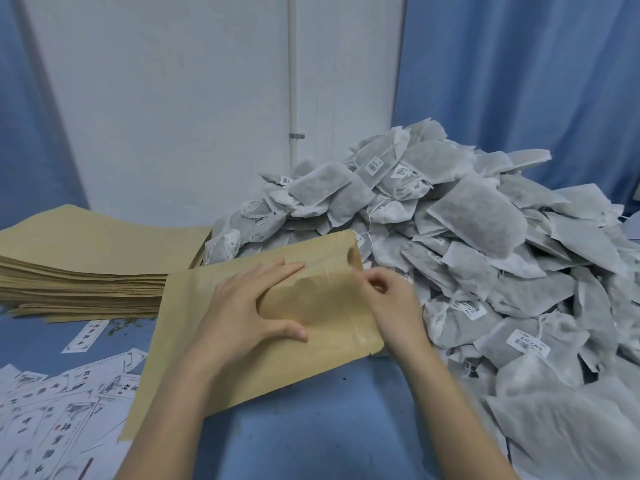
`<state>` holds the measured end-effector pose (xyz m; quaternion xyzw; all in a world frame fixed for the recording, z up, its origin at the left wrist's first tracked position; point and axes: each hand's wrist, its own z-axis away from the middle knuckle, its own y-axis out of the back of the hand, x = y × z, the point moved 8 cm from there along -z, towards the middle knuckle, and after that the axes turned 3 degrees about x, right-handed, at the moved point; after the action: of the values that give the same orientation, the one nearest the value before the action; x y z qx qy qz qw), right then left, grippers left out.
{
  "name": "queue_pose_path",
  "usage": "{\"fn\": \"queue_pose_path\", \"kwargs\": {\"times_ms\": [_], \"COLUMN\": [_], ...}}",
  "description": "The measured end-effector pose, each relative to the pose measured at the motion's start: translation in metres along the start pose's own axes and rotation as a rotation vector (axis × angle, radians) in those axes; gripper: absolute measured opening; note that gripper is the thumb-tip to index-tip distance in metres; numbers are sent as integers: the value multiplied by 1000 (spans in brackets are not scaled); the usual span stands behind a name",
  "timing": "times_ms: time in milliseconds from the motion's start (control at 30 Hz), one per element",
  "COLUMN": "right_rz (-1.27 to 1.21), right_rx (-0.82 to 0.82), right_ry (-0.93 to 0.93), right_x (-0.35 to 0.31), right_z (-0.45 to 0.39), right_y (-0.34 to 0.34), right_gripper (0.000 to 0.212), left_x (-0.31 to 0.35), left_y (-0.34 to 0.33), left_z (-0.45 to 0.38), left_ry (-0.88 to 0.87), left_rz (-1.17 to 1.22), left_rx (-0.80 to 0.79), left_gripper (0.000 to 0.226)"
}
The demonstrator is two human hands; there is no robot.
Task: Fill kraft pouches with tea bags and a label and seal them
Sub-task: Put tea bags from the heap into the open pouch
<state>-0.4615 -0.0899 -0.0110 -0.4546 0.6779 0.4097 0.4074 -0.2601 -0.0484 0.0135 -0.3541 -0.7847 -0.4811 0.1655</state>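
A kraft pouch [194, 348] lies flat on the blue table, its mouth end pointing right toward the tea bags. My left hand [249, 306] rests spread on top of the pouch and presses it down near the mouth. My right hand [388, 299] pinches the pouch's right edge at the zip strip, fingers curled on it. A big heap of grey-white tea bags [485, 237] with small barcode tags fills the right side. White printed labels [55, 410] lie scattered at the lower left.
A thick stack of flat kraft pouches [86, 265] sits at the left rear. Behind the table [311, 427] stand a white wall panel with a pipe [293, 81] and blue curtains. Loose tea crumbs lie by the stack.
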Motion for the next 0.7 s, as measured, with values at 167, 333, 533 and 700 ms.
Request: {"fn": "queue_pose_path", "kwargs": {"times_ms": [167,333,533,700], "right_rz": [162,588,639,642], "right_rx": [-415,410,603,701], "right_ry": [-12,348,125,551], "right_x": [3,-13,21,-25], "right_z": [9,-10,-18,5], "right_y": [-12,69,117,92], "right_gripper": [51,35,40,19], "left_x": [-7,-9,-12,-12], "left_y": [-8,-10,-12,-15], "left_z": [-1,-2,-3,-3], "left_ry": [6,15,22,30], "left_rz": [-9,-68,-77,-88], "left_rx": [-28,-2,-14,-17], "left_gripper": [81,83,85,86]}}
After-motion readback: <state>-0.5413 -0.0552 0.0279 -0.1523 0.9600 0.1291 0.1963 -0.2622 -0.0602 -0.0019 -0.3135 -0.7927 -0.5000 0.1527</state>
